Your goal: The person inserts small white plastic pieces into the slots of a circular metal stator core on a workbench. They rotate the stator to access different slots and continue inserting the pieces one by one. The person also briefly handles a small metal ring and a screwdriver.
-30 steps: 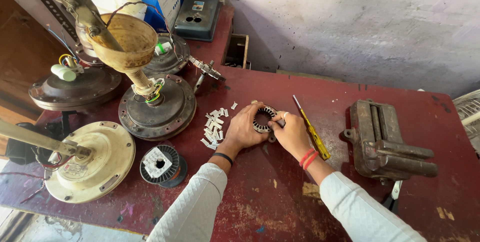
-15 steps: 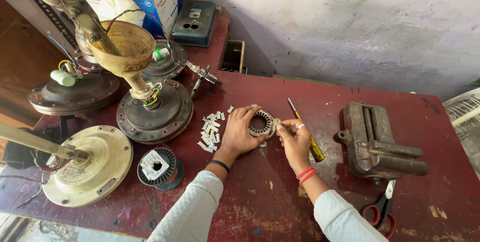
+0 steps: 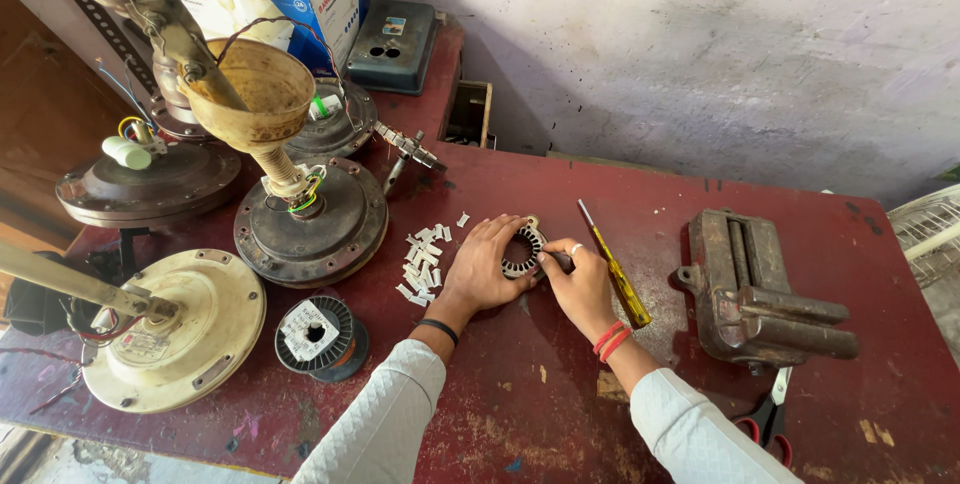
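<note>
- A small slotted stator core (image 3: 522, 250) is lying flat on the red workbench (image 3: 700, 384), hole facing up, pretty much dead centre between both hands.
- It's steadied by the left hand (image 3: 480, 269), fingers spread and curled round its left rim.
- Its right edge is worked by the right hand (image 3: 578, 284), fingertips pinched together; what's pinched can't be made out.
- A pile of white insulation slips (image 3: 422, 264) is sitting just left of the left hand.
- A yellow-handled screwdriver (image 3: 615, 266) is lying beside the right hand, angled away from the core.
</note>
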